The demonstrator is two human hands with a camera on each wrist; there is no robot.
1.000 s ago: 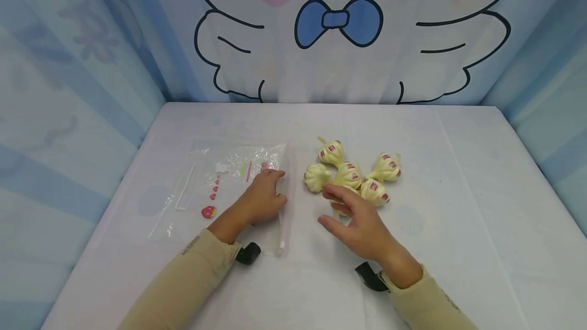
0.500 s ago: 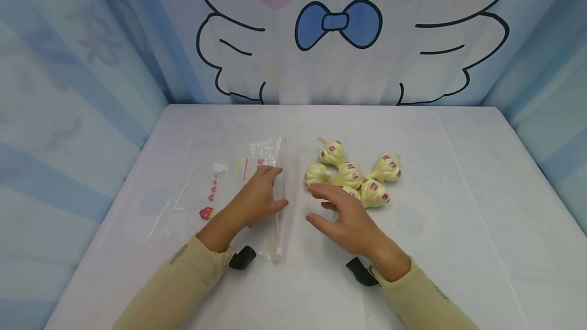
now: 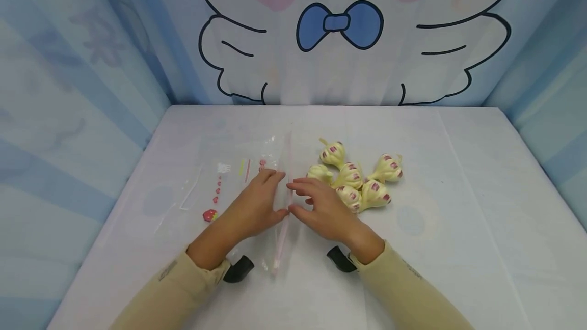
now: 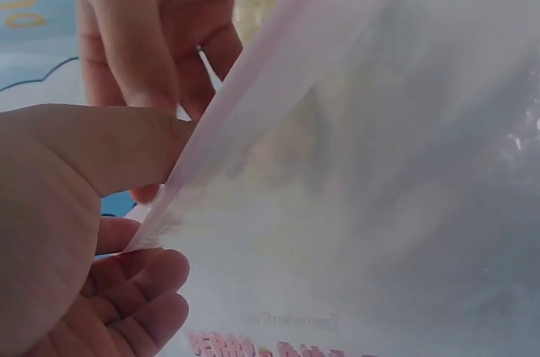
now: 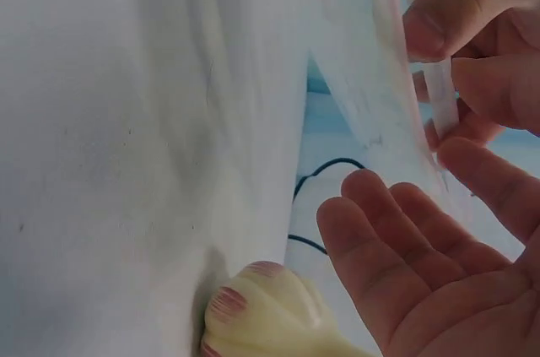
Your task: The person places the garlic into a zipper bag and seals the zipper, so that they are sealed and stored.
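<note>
Head view shows my left hand [image 3: 257, 202] pinching the zip bag's pink rim [image 3: 285, 202], right hand [image 3: 321, 208] open beside it; thin film could slip free, closing the mouth.

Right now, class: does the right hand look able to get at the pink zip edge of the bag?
Probably yes: the right hand is open beside the bag's pink zip edge, nothing between them.

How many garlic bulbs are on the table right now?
6 garlic bulbs, clustered right of the zip bag: one at the back, one far right, four bunched by the right hand, which may hide more.
</note>
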